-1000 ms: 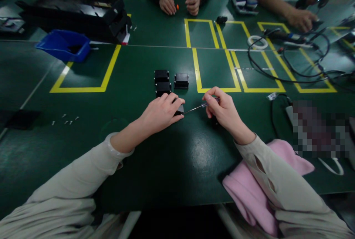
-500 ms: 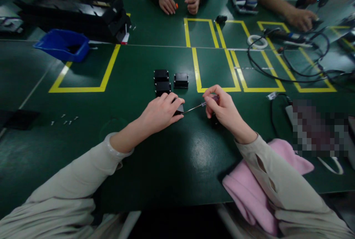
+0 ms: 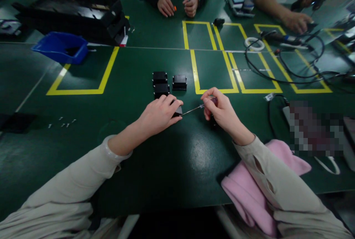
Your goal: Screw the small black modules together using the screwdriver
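Head view: green counter [image 3: 166, 179] taped with yellow outlines; other people's hands work along the far edge at 12 and 1 o'clock.

Left hand [image 3: 158, 115] lies curled over a small black box [image 3: 178, 111], fingers pressed down on it and pinning it to the counter at centre. Right hand [image 3: 220, 111] pinches the handle of a slim screwdriver [image 3: 194, 109], whose shaft runs toward 9 o'clock with the tip at the box's exposed edge. Three like black boxes [image 3: 161, 83] sit grouped just beyond, at 12 o'clock of the left hand. Loose screws [image 3: 62, 122] lie well apart at 9 o'clock; a blue bin [image 3: 59, 47] at 10 o'clock; a pink cloth [image 3: 249, 191] under the right forearm. Judgement: a fastening step on the box is in hand; the next move calls for keeping the tip seated while the box is held firm.
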Demonstrator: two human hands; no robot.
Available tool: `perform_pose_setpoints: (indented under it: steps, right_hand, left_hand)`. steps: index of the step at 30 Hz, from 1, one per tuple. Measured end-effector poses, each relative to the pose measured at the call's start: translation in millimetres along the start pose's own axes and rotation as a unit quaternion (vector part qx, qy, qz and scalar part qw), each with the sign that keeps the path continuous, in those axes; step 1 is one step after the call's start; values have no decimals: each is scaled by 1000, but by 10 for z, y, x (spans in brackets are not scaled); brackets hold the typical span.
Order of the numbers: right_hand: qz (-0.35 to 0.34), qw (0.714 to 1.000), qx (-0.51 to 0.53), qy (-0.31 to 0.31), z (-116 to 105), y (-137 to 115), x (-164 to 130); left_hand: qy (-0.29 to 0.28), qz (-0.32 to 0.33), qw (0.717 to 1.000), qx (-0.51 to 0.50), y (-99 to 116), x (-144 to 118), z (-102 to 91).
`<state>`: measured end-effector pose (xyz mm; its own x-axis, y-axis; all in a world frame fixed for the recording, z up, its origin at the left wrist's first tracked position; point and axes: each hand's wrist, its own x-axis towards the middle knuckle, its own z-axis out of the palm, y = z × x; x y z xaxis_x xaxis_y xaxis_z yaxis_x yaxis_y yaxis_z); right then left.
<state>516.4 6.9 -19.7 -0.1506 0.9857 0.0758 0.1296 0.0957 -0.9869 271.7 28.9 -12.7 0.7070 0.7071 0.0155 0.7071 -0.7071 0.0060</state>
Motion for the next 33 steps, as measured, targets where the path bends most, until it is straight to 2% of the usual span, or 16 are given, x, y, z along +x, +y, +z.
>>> perform_pose_setpoints:
  steps: [14, 21, 25, 28, 33]
  right_hand:
    - [-5, 999, -41, 28, 8, 29, 1]
    - [-4, 998, -49, 26, 29, -64, 21]
    - [8, 999, -30, 32, 61, -69, 9]
    - [14, 998, -8, 59, 81, -20, -18]
    - [-9, 998, 10, 64, 83, 59, -58]
  left_hand:
    - [4, 1, 1000, 1, 7, 4, -1]
    - [-3, -1, 1000, -8, 17, 10, -14]
    - [2, -1, 1000, -9, 16, 5, -9]
    - [0, -4, 1000, -15, 13, 1, -12]
    - [-7, -4, 1000, -16, 14, 8, -16]
